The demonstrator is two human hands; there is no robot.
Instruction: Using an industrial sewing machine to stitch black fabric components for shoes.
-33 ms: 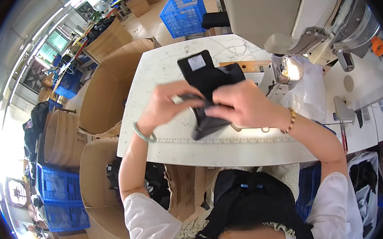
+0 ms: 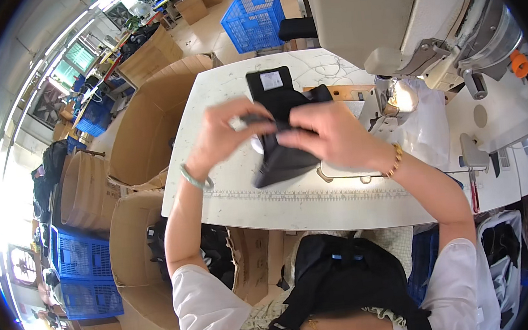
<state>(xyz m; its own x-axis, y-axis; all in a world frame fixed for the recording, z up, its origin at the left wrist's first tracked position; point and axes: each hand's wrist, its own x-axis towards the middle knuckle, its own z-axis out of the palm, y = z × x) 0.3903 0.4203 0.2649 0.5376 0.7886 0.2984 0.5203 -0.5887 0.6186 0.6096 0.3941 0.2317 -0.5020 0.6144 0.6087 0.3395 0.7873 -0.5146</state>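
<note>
A folded black fabric piece [image 2: 285,157] is held above the white sewing table [image 2: 242,207]. Its far end carries a white label [image 2: 271,80]. My left hand [image 2: 221,131], slightly blurred, pinches a narrow part of the fabric between thumb and fingers. Close beside it, my right hand [image 2: 330,135] is closed on the same piece, fingertips almost meeting the left ones. The lower part of the fabric hangs toward me, below both hands. Exactly how the cloth is folded between the fingertips is hard to make out.
The sewing machine head [image 2: 364,20] rises at the right, its lamp lit near the needle area [image 2: 402,95]. A ruler strip [image 2: 266,194] runs along the table's near side. Large cardboard boxes [image 2: 138,262] stand at the left, one holding dark cloth. A blue crate [image 2: 253,23] sits beyond the table.
Both hands have shifted slightly away from me and to the left. The fabric's near end has swung a little leftward, and its labelled end has turned straighter.
</note>
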